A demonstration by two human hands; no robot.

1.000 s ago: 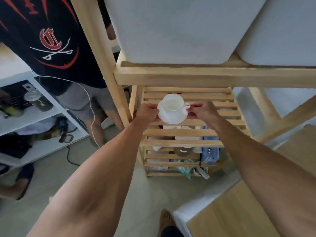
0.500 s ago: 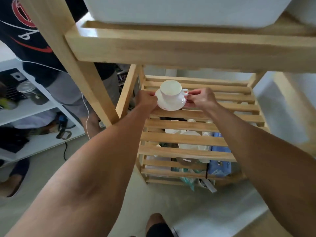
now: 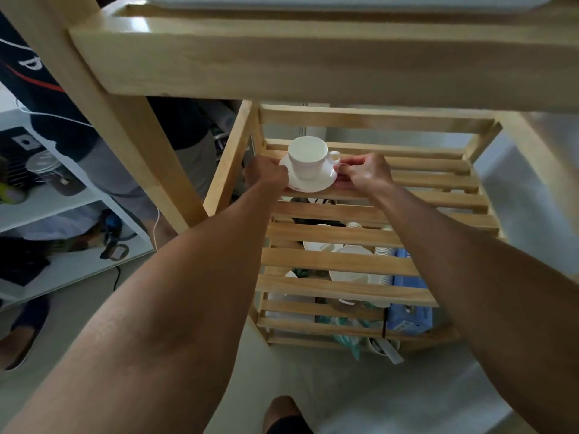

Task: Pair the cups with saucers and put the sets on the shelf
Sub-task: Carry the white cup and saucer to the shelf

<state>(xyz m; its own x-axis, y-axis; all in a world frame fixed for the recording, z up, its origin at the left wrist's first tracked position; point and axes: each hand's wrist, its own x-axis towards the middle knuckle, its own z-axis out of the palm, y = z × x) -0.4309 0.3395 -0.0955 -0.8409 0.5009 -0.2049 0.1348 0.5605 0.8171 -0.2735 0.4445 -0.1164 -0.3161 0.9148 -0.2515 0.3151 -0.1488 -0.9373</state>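
1. I see a white cup (image 3: 308,157) standing upright on a white saucer (image 3: 308,182), its handle turned toward my right side.
2. My left hand (image 3: 266,175) holds the saucer's left edge; the fingers curl round the rim, though from behind the knuckles I cannot see the tips.
3. My right hand (image 3: 365,173) pinches the saucer's right edge, thumb on top and fingers curled beneath, just below the cup's handle.
4. The set sits at the left part of the slatted wooden shelf (image 3: 438,183), toward its back; the saucer's near edge lies over a slat, but I cannot tell whether it rests there or is a little above it.
5. A thick wooden beam (image 3: 313,64) of the level above crosses the top of my view, with a wooden post (image 3: 131,126) slanting down at the left.
6. Through the slats I make out white plates (image 3: 354,255), a stack of paper cups (image 3: 383,250) and a blue packet (image 3: 407,311) on the levels below.
7. At the far left stands another person (image 3: 62,98) in a dark shirt and grey shorts, beside a white shelf unit (image 3: 56,205) holding assorted items.
8. A foot (image 3: 282,411) shows at the bottom, on the pale floor.
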